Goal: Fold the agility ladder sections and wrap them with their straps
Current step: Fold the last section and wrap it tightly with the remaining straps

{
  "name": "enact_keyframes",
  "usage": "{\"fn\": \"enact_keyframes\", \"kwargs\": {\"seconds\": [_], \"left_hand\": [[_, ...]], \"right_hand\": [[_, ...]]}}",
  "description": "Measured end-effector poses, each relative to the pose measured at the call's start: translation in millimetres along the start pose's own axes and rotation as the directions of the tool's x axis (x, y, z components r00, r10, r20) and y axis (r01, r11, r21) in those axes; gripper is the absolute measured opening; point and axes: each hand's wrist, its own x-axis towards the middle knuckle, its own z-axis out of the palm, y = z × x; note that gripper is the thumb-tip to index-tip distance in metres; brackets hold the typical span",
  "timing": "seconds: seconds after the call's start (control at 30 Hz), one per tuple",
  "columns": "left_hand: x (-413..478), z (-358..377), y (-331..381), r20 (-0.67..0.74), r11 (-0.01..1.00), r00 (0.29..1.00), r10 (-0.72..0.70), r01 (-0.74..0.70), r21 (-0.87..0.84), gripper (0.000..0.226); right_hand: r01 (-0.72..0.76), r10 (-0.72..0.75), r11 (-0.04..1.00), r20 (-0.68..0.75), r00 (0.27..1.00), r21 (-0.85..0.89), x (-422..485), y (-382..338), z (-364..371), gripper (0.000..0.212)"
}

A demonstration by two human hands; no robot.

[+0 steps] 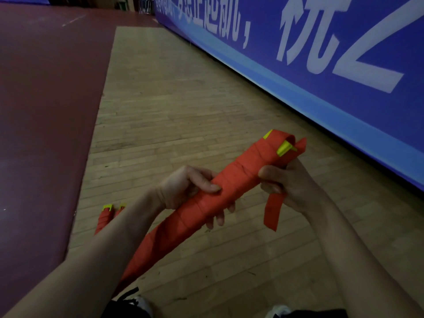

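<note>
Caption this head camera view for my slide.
Left hand and right hand hold an orange wrapped ladder bundle, loose strap end dangling.

The banner (pixel 344 115), standing beyond and to the right of the right hand (pixel 290 187), is blue and carries large white Chinese characters, with their tops cut off by the frame edge. The legible portion reads approximately "正起航,优". One partial character follows and cannot be identified. Characters further left are too blurred to read.

Bare left forearm (pixel 103 249), bare right forearm (pixel 344 237), white shoe with black laces (pixel 141 305), second white shoe (pixel 278 310), dark trouser leg (pixel 321 314)
</note>
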Motion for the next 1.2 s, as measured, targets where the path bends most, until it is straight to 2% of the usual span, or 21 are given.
{"fn": "enact_keyframes", "kwargs": {"seconds": [0.1, 0.17, 0.23, 0.3, 0.37, 0.47, 0.53, 0.6, 0.73, 0.83, 0.9, 0.97, 1.07, 1.2], "left_hand": [[2.7, 3.5, -1.9, -0.11, 1.0, 0.994, 0.009, -0.008, 0.012, 0.059], [5.2, 10.7, -0.3, -0.248, 0.976, 0.967, 0.058, -0.002, 0.219, 0.066], [9.6, 18.1, -1.6, -0.411, 0.867, 0.903, 0.124, 0.103, 0.488, 0.063], [15.8, 21.9, -8.3, -0.497, 0.692, 0.83, 0.255, 0.202, 0.693, 0.072], [22.3, 20.0, -19.9, -0.458, 0.566, 0.799, 0.389, 0.185, 0.803, 0.075], [29.6, 13.9, -34.0, -0.402, 0.498, 0.725, 0.559, 0.093, 0.862, 0.08], [33.0, 12.2, -38.4, -0.339, 0.395, 0.678, 0.653, 0.077, 0.916, 0.072], [34.9, 11.2, -39.4, -0.301, 0.348, 0.661, 0.687, 0.064, 0.935, 0.065], [35.1, 9.0, -32.8, -0.341, 0.428, 0.651, 0.679, 0.026, 0.903, 0.062], [30.4, 9.0, -23.8, -0.424, 0.557, 0.654, 0.626, 0.005, 0.83, 0.055], [25.9, 9.6, -16.8, -0.467, 0.672, 0.677, 0.569, -0.055, 0.739, 0.049], [21.7, 11.0, -10.7, -0.488, 0.758, 0.701, 0.519, -0.114, 0.643, 0.05], [16.5, 15.5, -3.1, -0.467, 0.817, 0.746, 0.474, -0.176, 0.549, 0.053], [12.4, 19.3, 0.4, -0.42, 0.87, 0.803, 0.422, -0.229, 0.437, 0.052]], "right_hand": [[-0.018, 0.025, 0.996, -0.08, 0.997, 0.092, 3.1, 3.0, 1.8, 0.036], [-0.024, 0.042, 0.994, -0.174, 0.984, 0.104, 5.0, 4.5, 4.8, 0.033], [-0.043, 0.062, 0.996, -0.267, 0.962, 0.078, 6.6, 5.8, 8.4, 0.029], [-0.066, 0.086, 0.995, -0.342, 0.936, 0.07, 8.3, 7.6, 12.3, 0.025], [-0.084, 0.101, 0.995, -0.403, 0.91, 0.061, 9.9, 10.6, 15.2, 0.031], [-0.093, 0.104, 0.995, -0.471, 0.876, 0.047, 10.7, 14.7, 20.1, 0.032], [-0.083, 0.101, 0.995, -0.505, 0.857, 0.058, 11.6, 15.5, 22.9, 0.032], [-0.07, 0.087, 0.996, -0.526, 0.846, 0.052, 12.6, 14.7, 25.7, 0.033], [-0.044, 0.025, 0.999, -0.522, 0.853, -0.023, 13.3, 11.9, 27.2, 0.024], [-0.018, -0.035, 0.994, -0.455, 0.89, -0.111, 11.5, 8.4, 25.1, 0.019], [-0.011, -0.045, 0.99, -0.39, 0.92, -0.14, 10.2, 5.9, 22.6, 0.023], [-0.022, -0.034, 0.987, -0.344, 0.938, -0.157, 8.9, 2.8, 19.8, 0.036], [-0.034, -0.023, 0.982, -0.295, 0.955, -0.187, 5.9, -1.7, 15.3, 0.045], [-0.015, -0.023, 0.985, -0.219, 0.975, -0.17, 0.7, -5.5, 12.4, 0.042]]}}
